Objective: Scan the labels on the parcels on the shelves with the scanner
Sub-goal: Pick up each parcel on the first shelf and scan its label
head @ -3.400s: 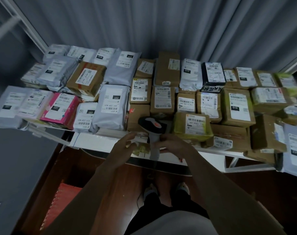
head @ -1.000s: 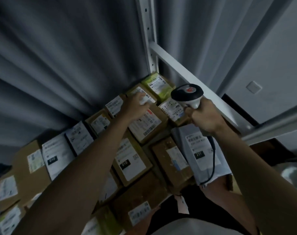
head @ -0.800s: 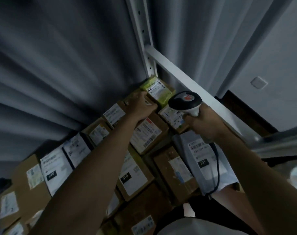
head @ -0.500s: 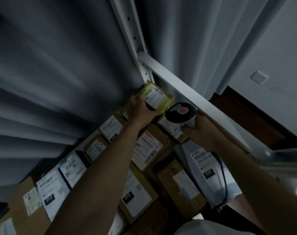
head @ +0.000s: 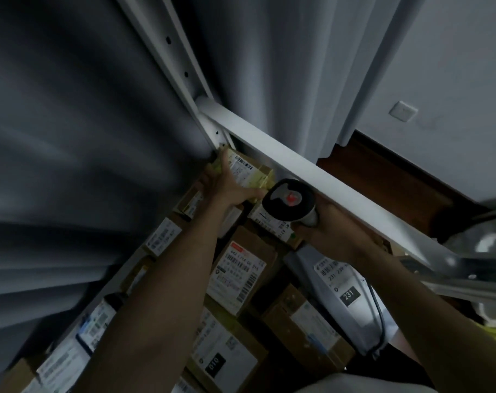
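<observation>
Behind everything, a grey curtain [head: 71, 137] in heavy folds. Across it, a white shelf frame [head: 297, 163]: upright post meeting a slanted rail at the far corner. Below, a shelf packed with labelled parcels: brown cardboard boxes, among them one with a red-topped label [head: 235, 276], and a grey poly mailer [head: 346, 302] marked 231 near the right arm. In the far corner against the post, a yellow-green parcel [head: 252, 171], barcode label facing up. Left hand [head: 227, 188] on that parcel, fingers curled over its near edge, thumb stretched along the side. Right hand [head: 329, 231] wrapped around the grip of the scanner [head: 289, 199], black head with red mark aimed toward the corner parcel, just beside the left thumb.
</observation>
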